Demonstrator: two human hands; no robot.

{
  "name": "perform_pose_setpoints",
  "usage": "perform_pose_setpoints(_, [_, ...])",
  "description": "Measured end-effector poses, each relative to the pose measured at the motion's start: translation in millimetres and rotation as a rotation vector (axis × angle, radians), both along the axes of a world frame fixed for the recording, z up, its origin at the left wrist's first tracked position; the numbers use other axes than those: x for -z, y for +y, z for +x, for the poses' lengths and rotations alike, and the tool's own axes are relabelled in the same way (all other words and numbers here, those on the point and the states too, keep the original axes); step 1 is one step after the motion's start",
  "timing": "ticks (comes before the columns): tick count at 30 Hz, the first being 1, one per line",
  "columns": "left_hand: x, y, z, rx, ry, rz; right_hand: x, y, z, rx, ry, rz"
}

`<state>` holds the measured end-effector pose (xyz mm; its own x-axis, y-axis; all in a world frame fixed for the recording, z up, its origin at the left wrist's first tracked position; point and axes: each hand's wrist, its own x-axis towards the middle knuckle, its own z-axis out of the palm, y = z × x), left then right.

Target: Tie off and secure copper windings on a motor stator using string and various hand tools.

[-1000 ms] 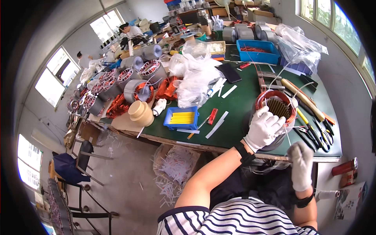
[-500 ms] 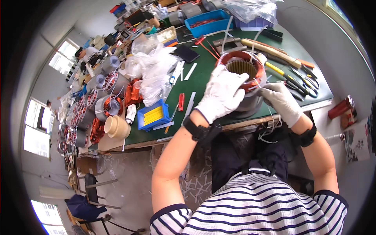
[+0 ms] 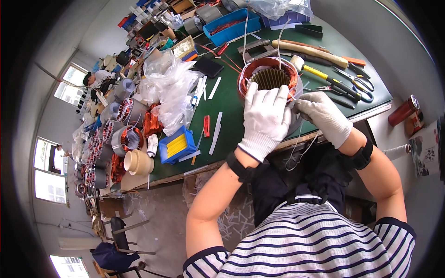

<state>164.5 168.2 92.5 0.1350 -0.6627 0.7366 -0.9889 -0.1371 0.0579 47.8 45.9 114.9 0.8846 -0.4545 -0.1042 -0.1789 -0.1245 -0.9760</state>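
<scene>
We take the copper-wound stator (image 3: 271, 76) as our landmark; it sits on the green workbench (image 3: 232, 99) at its near edge, right in front of us. Our gloved left hand (image 3: 266, 118) lies flat over the stator's near rim, fingers spread and pressed on the copper windings, gripping nothing else. Our gloved right hand (image 3: 324, 116) is just right of the stator at its near side, fingers curled and pinched on a thin white cord (image 3: 301, 146) that hangs down past the bench edge.

To the right of the stator lie a yellow-handled screwdriver (image 3: 324, 76), pliers (image 3: 340, 88) and scissors (image 3: 359, 81), with a wooden mallet handle (image 3: 308, 51) beyond them. Behind the stator stands a blue tray (image 3: 232, 23). Left of it lie white paper strips (image 3: 215, 127), a small red tool (image 3: 206, 125), a crumpled clear plastic bag (image 3: 169, 88) and a blue bin of yellow pieces (image 3: 178, 144). Farther left, more wound stators (image 3: 125, 139) crowd the bench end. Our left hand hides the near windings. Far left, another person (image 3: 95, 78) works by a window.
</scene>
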Motion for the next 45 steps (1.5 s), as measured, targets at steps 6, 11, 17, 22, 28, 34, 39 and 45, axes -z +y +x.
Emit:
perform_pose_setpoints(6, [17, -7, 14, 0.033, 0.021, -0.095, -7, -8, 8, -0.149, 0.080, -0.283])
perform_pose_setpoints(11, [9, -17, 10, 0.034, 0.020, -0.121, 16, -9, 2, 0.066, 0.086, 0.259])
perform_pose_setpoints(17, [6, -19, 14, -0.053, 0.064, -0.112, 2, -18, 13, -0.005, 0.219, 0.172])
perform_pose_setpoints(22, [11, -22, 12, 0.004, 0.105, -0.249, 7, -28, 20, -0.019, 0.344, 0.068])
perform_pose_setpoints(28, [10, -11, 12, 0.030, 0.151, -0.325, 6, -18, 9, 0.027, 0.346, -0.145])
perform_pose_setpoints(34, [14, -10, 16, 0.032, 0.173, -0.375, 0, -19, 23, -0.034, 0.473, -0.058])
perform_pose_setpoints(39, [12, -8, 18, 0.023, 0.199, -0.409, -5, -2, 28, -0.019, 0.408, -0.027])
perform_pose_setpoints(45, [14, -21, 17, -0.100, 0.139, -0.396, 36, -5, 14, -0.052, 0.116, 0.013])
